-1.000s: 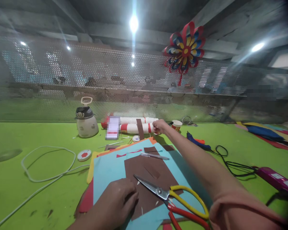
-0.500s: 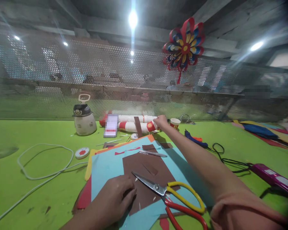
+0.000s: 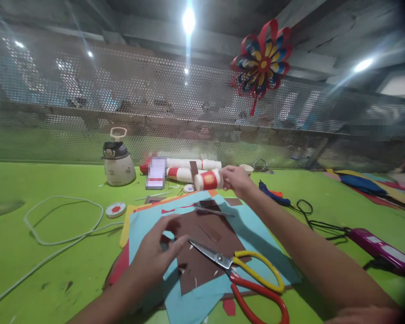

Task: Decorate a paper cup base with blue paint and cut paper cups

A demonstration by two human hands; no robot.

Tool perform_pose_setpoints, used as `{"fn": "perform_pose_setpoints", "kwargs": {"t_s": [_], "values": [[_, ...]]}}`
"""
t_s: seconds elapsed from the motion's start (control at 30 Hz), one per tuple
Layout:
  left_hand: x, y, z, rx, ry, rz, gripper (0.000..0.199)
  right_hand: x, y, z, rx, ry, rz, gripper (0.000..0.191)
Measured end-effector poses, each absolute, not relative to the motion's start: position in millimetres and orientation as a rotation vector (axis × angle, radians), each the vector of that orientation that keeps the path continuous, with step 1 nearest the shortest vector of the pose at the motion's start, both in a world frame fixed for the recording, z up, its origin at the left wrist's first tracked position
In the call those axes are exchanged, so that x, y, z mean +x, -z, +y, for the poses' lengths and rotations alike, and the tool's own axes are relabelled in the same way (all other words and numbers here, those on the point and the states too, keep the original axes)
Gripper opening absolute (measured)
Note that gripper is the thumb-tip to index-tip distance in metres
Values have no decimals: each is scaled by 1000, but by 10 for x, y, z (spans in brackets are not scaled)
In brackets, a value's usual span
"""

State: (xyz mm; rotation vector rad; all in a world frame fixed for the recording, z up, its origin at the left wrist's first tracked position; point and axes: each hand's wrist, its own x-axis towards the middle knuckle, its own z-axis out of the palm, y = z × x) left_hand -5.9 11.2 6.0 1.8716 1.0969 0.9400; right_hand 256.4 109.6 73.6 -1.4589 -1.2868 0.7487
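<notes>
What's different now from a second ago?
The right hand has drawn a red-and-white paper cup away from the cup stack, toward the person. The left hand, curled before, has lifted and opened its fingers. The scissors stayed put.

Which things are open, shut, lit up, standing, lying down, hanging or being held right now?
Left hand: fingers parted, holding nothing.
Right hand: closed around a paper cup.
Paper cup: tipped sideways, held up.
Scissors: lying on the papers, blades look shut.
Bottle: standing, lid on, handle up.
Phone: screen lit.
Cup stack: lying sideways.
Pen: lying down, too blurred for more.
Flower decoration: hanging.
</notes>
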Motion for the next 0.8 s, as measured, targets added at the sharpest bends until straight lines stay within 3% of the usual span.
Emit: {"fn": "perform_pose_setpoints", "kwargs": {"t_s": [0.07, 0.13, 0.27, 0.57, 0.8], "values": [[-61, -100, 144, 1649, -1063, 1115, 74, 2295, -610, 840, -1464, -917, -1417, 33], [-64, -117, 168, 1530, -1099, 1117, 87, 2026, -490, 617, -1469, -1050, -1534, 31], [-104, -118, 225, 1564, -1039, 1233, 72, 1767, -422, 533, -1500, -1104, -1693, 28], [-110, -149, 150, 1813, -980, 1209, 59, 2132, -793, 1938, -1785, -420, -1655, 35], [-121, -192, 55, 2101, -972, 1104, 51, 1896, -669, 2330, -1747, -296, -1652, 35]]}}
